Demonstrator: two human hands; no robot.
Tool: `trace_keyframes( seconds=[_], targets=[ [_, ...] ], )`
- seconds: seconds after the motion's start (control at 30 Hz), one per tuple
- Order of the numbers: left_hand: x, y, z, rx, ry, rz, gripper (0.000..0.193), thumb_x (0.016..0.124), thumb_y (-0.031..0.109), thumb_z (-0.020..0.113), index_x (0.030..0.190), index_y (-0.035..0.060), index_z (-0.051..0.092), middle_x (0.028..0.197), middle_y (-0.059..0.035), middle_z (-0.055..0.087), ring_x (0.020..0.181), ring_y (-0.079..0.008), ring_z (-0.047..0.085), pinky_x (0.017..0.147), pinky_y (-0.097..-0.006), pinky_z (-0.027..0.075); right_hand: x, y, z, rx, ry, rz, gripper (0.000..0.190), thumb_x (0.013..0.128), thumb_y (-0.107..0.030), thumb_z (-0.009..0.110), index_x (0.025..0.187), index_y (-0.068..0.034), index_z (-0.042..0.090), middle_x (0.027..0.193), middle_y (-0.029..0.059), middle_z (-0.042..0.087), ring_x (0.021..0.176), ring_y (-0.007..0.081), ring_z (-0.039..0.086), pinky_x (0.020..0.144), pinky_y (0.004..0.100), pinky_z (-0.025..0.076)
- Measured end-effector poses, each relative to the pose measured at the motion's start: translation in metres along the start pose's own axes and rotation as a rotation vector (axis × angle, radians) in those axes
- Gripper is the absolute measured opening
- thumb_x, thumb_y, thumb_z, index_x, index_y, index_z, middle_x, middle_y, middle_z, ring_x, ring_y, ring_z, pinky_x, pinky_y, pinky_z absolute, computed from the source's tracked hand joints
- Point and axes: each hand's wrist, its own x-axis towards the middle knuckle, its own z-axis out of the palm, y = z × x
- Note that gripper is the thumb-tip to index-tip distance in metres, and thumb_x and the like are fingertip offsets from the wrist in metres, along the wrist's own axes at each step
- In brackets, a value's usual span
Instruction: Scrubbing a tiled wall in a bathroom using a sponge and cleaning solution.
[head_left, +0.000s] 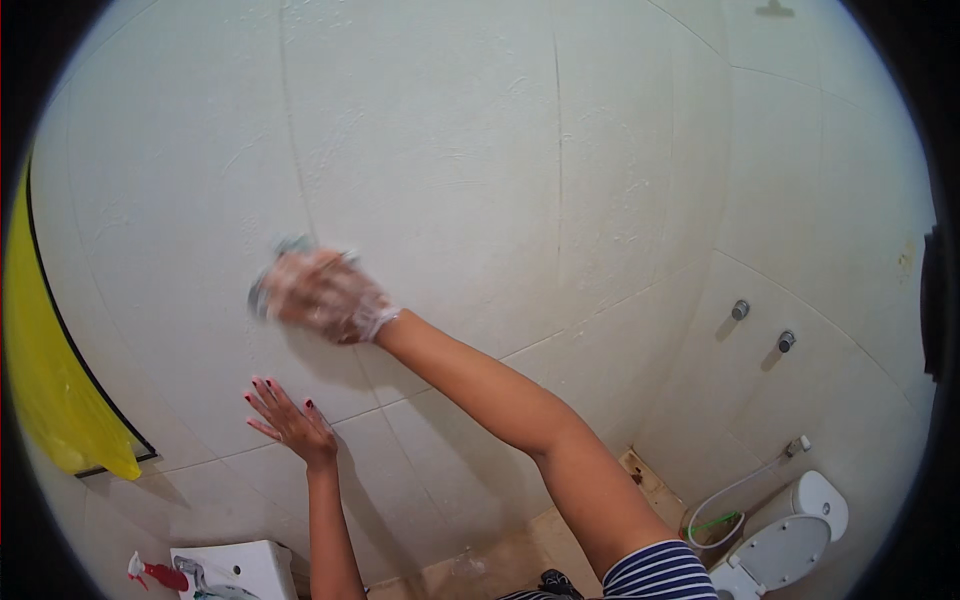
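My right hand (326, 294), blurred by motion, presses a grey-green scrubbing pad or cloth (292, 244) against the white tiled wall (465, 187). The pad is mostly hidden under the fingers. Something whitish covers this hand to the wrist; lather or a thin clear glove, I cannot tell which. Below and slightly left, my left hand (289, 421) is bare, with dark red nails and spread fingers. It rests at the wall and holds nothing. Streaks of suds mark the tiles above and right of my hands.
Yellow plastic (67, 360) hangs over a dark-edged frame at left. A white washbasin (247, 559) with a faucet and a red spray bottle (165, 576) stands below. At right are two metal valve knobs (740, 310), a hose (709, 499) and a toilet (787, 551) with its lid raised.
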Motion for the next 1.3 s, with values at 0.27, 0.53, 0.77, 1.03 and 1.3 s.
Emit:
trace_keyframes(
  seconds=[0.27, 0.53, 0.77, 1.03, 1.3],
  targets=[
    [0.026, 0.097, 0.012, -0.034, -0.110, 0.253, 0.054, 0.085, 0.033, 0.038, 0.132, 0.0067, 0.027, 0.140, -0.0098, 0.019, 0.131, -0.0313, 0.006, 0.098, -0.0549, -0.010, -0.032, 0.196, -0.124, -0.555, 0.267, 0.356, 0.014, 0.072, -0.014, 0.056, 0.081, -0.003, 0.055, 0.084, 0.0132, 0.058, 0.078, 0.0259, 0.056, 0.072, 0.0385, 0.045],
    [0.026, 0.159, 0.058, 0.161, 0.006, 0.230, 0.056, 0.088, 0.034, 0.031, 0.134, 0.0047, 0.020, 0.141, -0.0103, 0.016, 0.131, -0.0283, 0.008, 0.100, -0.0529, -0.005, -0.228, 0.281, -0.237, -0.700, 0.138, 1.368, 0.031, 0.071, -0.036, 0.062, 0.080, -0.006, 0.060, 0.074, 0.0091, 0.060, 0.064, 0.0248, 0.057, 0.056, 0.0356, 0.047],
    [0.018, 0.216, 0.076, 0.115, -0.176, 0.292, 0.054, 0.087, 0.032, 0.033, 0.133, 0.0057, 0.023, 0.141, -0.0107, 0.015, 0.131, -0.0284, 0.008, 0.100, -0.0519, -0.006, -0.207, 0.131, -0.160, -0.285, 0.108, 0.259, 0.025, 0.064, -0.028, 0.063, 0.081, -0.011, 0.058, 0.079, 0.0108, 0.057, 0.068, 0.0270, 0.056, 0.058, 0.0388, 0.045],
    [-0.003, 0.254, 0.100, 0.200, -0.102, 0.384, 0.049, 0.086, 0.037, 0.035, 0.129, 0.0132, 0.036, 0.139, -0.0028, 0.025, 0.130, -0.0240, 0.017, 0.101, -0.0546, 0.001, -0.277, 0.276, -0.248, -0.610, 0.236, 0.834, 0.044, 0.075, -0.021, 0.049, 0.113, -0.001, 0.041, 0.115, 0.0171, 0.046, 0.105, 0.0333, 0.042, 0.092, 0.0471, 0.027],
    [-0.003, 0.255, 0.102, 0.217, -0.077, 0.354, 0.049, 0.088, 0.035, 0.031, 0.131, 0.0114, 0.032, 0.139, -0.0045, 0.024, 0.130, -0.0248, 0.017, 0.103, -0.0503, 0.000, -0.217, 0.217, -0.207, -0.098, 0.013, 0.373, 0.043, 0.077, -0.018, 0.050, 0.119, -0.012, 0.043, 0.124, 0.0119, 0.042, 0.118, 0.0285, 0.037, 0.098, 0.0438, 0.028]
  ],
)
